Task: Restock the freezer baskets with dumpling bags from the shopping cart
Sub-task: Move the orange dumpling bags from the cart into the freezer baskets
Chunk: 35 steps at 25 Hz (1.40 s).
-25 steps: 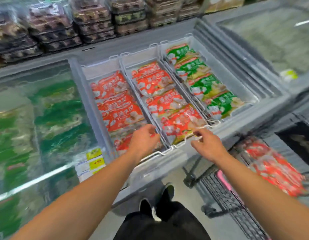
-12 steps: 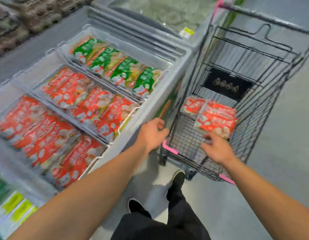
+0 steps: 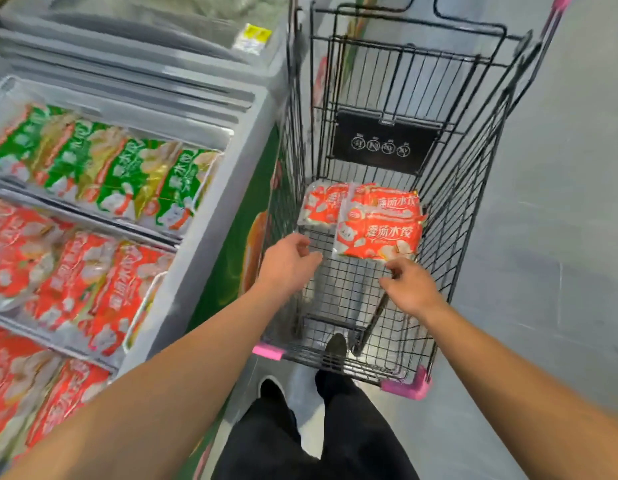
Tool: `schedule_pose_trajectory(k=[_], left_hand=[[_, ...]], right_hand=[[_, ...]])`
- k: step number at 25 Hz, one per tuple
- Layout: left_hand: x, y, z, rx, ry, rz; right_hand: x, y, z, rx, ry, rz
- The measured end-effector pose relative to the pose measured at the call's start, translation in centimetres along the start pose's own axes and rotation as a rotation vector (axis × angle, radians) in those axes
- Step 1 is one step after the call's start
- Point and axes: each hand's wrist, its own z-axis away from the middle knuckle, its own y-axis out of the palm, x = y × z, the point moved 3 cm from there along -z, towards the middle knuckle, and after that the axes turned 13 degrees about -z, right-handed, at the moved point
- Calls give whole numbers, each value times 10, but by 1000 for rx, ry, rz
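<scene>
Both hands reach into the black wire shopping cart (image 3: 467,188). The left hand (image 3: 287,265) hovers with loosely curled fingers, its grip holding nothing; the right hand (image 3: 409,289) likewise, fingers loosely bent, grip empty, fingertips just short of the nearest red dumpling bag (image 3: 378,239). That glossy, crinkled plastic bag lies flat on the cart's mesh floor just beyond both grips, atop a second red bag (image 3: 319,206) farther off. Pink plastic bumpers (image 3: 406,388) cap the cart's near corners. Left of the left grip, the grey freezer (image 3: 210,216) holds wire baskets (image 3: 141,306) of red bags and green bags (image 3: 127,171).
</scene>
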Motion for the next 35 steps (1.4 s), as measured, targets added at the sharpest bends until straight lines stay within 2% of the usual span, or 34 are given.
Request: schedule_pose_trajectory(k=[5,11,16,21,24,26,31,33,35], left_hand=[[-15,38,-60,102,-65,19],[-7,101,-149,223,-117,-26],[6,144,-211,266,-160,-30],[14,181,-264,143,-220,-8],[11,216,-287,217,-173,6],[9,230,-290,251,-140,-24],[23,218,-305,150,-63,-222],[46,207,-311,138,-104,-302],[71,202,-312,115,-217,-318]], right_hand=[[-19,-4,-53,5,98,-36],[-58,6,-124,-95,208,-111],[-87,25,-170,-179,304,-286],[-117,50,-197,-292,408,-513],[-140,60,-209,-408,470,-624],[-147,63,-209,-425,484,-628],[-158,50,-223,-498,500,-644],[-159,47,-234,-498,521,-577],[-158,53,-244,-421,525,-522]])
